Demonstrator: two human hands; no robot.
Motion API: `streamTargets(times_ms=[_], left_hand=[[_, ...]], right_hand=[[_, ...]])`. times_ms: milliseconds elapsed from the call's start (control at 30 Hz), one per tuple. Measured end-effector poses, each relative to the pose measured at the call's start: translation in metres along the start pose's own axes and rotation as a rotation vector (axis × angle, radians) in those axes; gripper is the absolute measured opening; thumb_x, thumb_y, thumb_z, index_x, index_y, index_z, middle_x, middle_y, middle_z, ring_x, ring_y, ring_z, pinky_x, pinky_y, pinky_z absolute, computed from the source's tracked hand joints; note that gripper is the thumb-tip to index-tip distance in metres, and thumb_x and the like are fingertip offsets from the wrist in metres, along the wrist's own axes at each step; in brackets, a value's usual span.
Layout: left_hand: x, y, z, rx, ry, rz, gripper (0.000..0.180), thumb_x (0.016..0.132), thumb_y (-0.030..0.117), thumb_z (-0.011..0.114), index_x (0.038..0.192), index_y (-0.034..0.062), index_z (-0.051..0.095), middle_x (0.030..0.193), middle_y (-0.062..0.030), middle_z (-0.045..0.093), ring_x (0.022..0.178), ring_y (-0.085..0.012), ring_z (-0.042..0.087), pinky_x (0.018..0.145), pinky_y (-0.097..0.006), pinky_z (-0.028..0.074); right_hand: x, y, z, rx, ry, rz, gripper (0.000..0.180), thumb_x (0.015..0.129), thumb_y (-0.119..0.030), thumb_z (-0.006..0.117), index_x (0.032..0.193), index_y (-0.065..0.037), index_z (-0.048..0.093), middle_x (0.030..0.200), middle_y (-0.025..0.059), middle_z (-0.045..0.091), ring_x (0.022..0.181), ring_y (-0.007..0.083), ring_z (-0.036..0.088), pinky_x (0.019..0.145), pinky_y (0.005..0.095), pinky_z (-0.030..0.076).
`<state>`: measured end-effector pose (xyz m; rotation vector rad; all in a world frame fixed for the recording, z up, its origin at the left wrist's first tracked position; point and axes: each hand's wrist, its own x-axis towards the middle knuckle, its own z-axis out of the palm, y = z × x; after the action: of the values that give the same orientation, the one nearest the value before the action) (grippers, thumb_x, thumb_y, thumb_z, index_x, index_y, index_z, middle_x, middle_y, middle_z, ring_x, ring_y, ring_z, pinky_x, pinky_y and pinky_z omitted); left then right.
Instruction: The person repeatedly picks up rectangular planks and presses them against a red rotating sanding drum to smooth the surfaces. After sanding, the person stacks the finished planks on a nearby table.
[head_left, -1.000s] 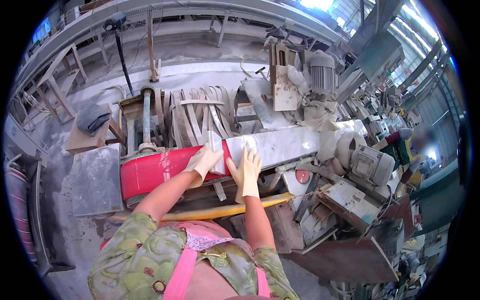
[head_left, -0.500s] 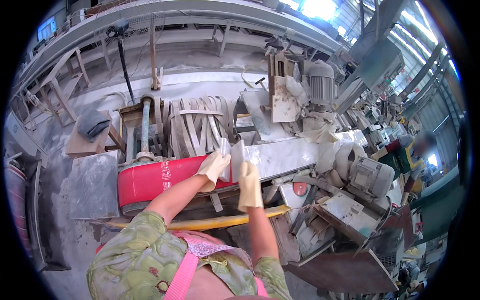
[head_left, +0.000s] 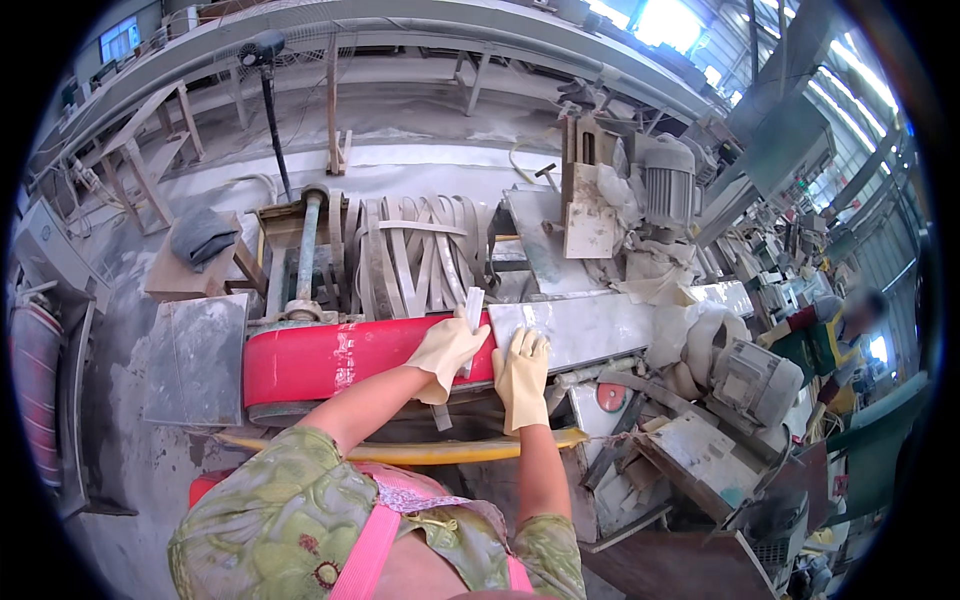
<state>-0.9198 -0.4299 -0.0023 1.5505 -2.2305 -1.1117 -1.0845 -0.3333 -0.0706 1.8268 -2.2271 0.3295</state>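
Observation:
Both my hands wear cream gloves. My left hand (head_left: 446, 350) is closed on a thin white slab piece (head_left: 473, 303), held on edge over the right end of the red belt (head_left: 345, 352). To its right, my right hand (head_left: 522, 378) lies with fingers stretched out on the left end of a pale, shiny flat surface (head_left: 590, 327). I cannot tell whether a separate slab lies flat under these fingers. The belt wraps around a roller at its left end and meets the pale surface between my hands.
Coiled grey belts (head_left: 415, 250) sit behind the red belt. A yellow bar (head_left: 400, 452) runs in front of me. Right of the pale surface are a dusty motor (head_left: 757, 380) and heaped scraps. A stand fan (head_left: 262, 48) stands far left; another person (head_left: 835, 335) is far right.
My right hand has moved from gripping an upright white slab to lying on the pale surface. That slab no longer stands in its grip. My left hand still holds its piece.

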Motion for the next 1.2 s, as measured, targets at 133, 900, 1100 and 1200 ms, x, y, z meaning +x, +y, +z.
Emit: streamTargets(times_ms=[133,900,1100,1200], left_hand=[[0.001,-0.001,-0.003,-0.020,0.009,0.023,0.071,0.100,0.054,0.055,0.132,-0.0099,0.049,0.102,-0.0347,0.072,0.100,-0.0509,0.070,0.087,-0.057,0.056],[0.009,0.003,0.018,-0.038,0.164,0.066,0.097,0.095,0.053,0.064,0.164,-0.0013,0.023,0.138,-0.0335,0.060,0.126,-0.0451,0.062,0.106,-0.050,0.052],[0.008,0.005,0.009,-0.082,0.122,0.073,0.098,0.094,0.057,0.063,0.163,-0.0006,0.025,0.141,-0.0329,0.059,0.130,-0.0471,0.059,0.109,-0.049,0.050],[0.001,0.009,0.004,-0.091,0.103,0.082,0.103,0.092,0.062,0.065,0.164,-0.0005,0.025,0.143,-0.0334,0.058,0.132,-0.0459,0.059,0.110,-0.047,0.050]], right_hand=[[0.015,0.003,-0.036,0.426,-0.055,0.234,0.035,0.108,-0.026,0.051,0.122,0.005,0.061,0.106,0.0327,0.069,0.097,0.0519,0.066,0.078,0.0574,0.053],[0.030,0.051,-0.027,0.261,-0.213,0.244,0.051,0.106,-0.033,0.052,0.140,0.005,0.056,0.127,0.0343,0.066,0.116,0.0509,0.064,0.098,0.0568,0.051],[0.014,-0.017,-0.048,1.338,0.176,0.616,0.033,0.110,-0.027,0.046,0.103,-0.002,0.066,0.093,0.0008,0.062,0.084,0.0132,0.051,0.077,0.0373,0.046],[0.003,-0.060,-0.060,1.291,0.011,0.579,0.037,0.111,-0.028,0.043,0.112,0.001,0.066,0.102,0.0045,0.065,0.093,0.0127,0.053,0.085,0.0323,0.047]])
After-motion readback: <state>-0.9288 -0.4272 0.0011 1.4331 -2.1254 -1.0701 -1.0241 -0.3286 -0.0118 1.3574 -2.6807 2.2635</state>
